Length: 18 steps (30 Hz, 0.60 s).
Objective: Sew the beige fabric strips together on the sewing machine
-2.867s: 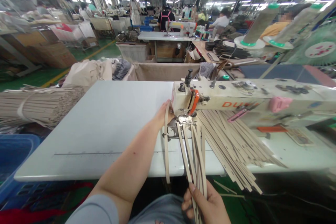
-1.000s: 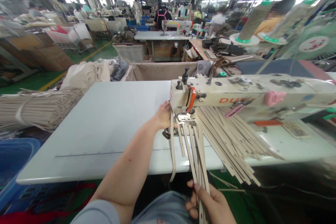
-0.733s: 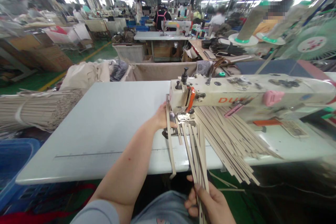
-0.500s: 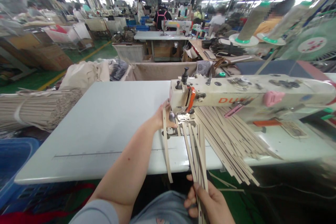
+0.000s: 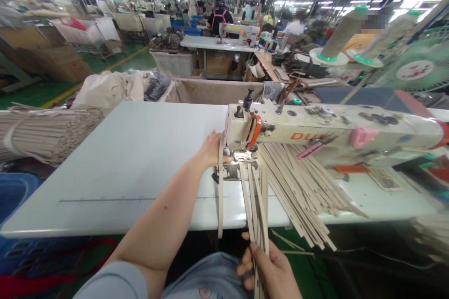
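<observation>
The strips are long, narrow, flat and beige; my right hand (image 5: pixel 267 270), at the bottom centre of the frame, is clenched around a bunch of strips (image 5: pixel 255 205), about four, running up to the foot of the one sewing machine (image 5: pixel 315 128); my left hand (image 5: pixel 211 147) lies on the tabletop (image 5: pixel 133 159) at centre, against the machine's head, touching a single strip (image 5: pixel 220 191) that hangs over the edge; I cannot tell whether it pinches it. A loose heap (image 5: pixel 305 191), too many to count, fans out lower right; one tied bundle (image 5: pixel 45 133) at left; two thread cones (image 5: pixel 342 32) upper right.
</observation>
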Motion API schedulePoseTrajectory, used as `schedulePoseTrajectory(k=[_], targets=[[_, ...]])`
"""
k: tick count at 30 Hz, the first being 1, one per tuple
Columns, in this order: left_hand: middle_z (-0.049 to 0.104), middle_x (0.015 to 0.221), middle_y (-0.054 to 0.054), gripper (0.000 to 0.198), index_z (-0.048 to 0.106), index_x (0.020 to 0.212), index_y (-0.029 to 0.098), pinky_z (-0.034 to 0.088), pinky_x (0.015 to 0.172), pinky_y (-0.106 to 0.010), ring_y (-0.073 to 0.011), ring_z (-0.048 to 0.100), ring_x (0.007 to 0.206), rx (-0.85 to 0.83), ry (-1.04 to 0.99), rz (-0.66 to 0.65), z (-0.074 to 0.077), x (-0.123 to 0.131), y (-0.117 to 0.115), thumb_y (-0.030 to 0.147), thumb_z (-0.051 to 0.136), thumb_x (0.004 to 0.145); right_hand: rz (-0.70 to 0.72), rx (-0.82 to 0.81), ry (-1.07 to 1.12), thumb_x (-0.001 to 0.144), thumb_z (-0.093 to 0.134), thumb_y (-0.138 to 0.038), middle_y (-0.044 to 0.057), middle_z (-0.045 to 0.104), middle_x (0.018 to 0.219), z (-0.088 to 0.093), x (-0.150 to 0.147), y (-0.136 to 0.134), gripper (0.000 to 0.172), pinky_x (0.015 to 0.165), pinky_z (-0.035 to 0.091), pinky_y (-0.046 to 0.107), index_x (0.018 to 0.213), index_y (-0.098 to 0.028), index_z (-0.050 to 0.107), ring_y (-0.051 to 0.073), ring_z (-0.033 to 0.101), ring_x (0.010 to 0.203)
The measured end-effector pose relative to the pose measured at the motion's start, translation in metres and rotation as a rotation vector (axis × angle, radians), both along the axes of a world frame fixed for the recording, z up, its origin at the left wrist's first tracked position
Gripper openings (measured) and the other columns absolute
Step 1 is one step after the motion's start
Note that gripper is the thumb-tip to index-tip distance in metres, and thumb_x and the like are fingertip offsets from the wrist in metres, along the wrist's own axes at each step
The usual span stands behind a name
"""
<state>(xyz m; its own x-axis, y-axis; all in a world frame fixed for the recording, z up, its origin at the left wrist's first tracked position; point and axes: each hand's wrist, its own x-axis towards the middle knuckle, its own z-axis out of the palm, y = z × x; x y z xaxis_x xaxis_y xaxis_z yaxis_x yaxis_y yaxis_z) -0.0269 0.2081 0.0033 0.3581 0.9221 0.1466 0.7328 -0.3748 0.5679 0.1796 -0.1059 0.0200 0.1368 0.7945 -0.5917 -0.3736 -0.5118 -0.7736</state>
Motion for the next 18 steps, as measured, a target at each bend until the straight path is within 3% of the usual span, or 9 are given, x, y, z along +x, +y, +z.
schedulePoseTrajectory(k=[7,12,18], targets=[[0.066,0.162,-0.020,0.089,0.068,0.152,0.016,0.035,0.141,-0.071,-0.0533,0.039,0.170,0.006,-0.046,-0.002,-0.006,0.003,0.004,0.034,0.098,0.071,-0.006,0.010,0.013,0.068,0.107,-0.073,-0.001,0.077,0.066,0.000,-0.001,0.001,0.076,0.045,0.054,0.023,0.115,-0.017,0.083,0.021,0.079,0.057],[0.068,0.162,-0.017,0.050,0.078,0.140,0.018,0.038,0.140,-0.072,-0.0479,0.045,0.168,0.014,-0.041,-0.018,-0.011,0.006,0.010,0.023,0.074,0.090,0.019,0.034,0.029,0.068,0.107,-0.073,-0.001,0.078,0.066,0.003,-0.003,0.003,0.078,0.044,0.053,0.022,0.115,-0.017,0.082,0.020,0.078,0.056],[0.076,0.152,-0.016,0.034,0.085,0.126,0.021,0.044,0.138,-0.067,-0.0449,0.058,0.158,0.001,-0.161,-0.014,-0.003,0.013,0.014,0.026,0.071,0.096,0.022,0.041,0.035,0.068,0.107,-0.073,-0.001,0.078,0.066,0.005,-0.007,0.008,0.078,0.044,0.054,0.022,0.114,-0.015,0.082,0.020,0.079,0.057]])
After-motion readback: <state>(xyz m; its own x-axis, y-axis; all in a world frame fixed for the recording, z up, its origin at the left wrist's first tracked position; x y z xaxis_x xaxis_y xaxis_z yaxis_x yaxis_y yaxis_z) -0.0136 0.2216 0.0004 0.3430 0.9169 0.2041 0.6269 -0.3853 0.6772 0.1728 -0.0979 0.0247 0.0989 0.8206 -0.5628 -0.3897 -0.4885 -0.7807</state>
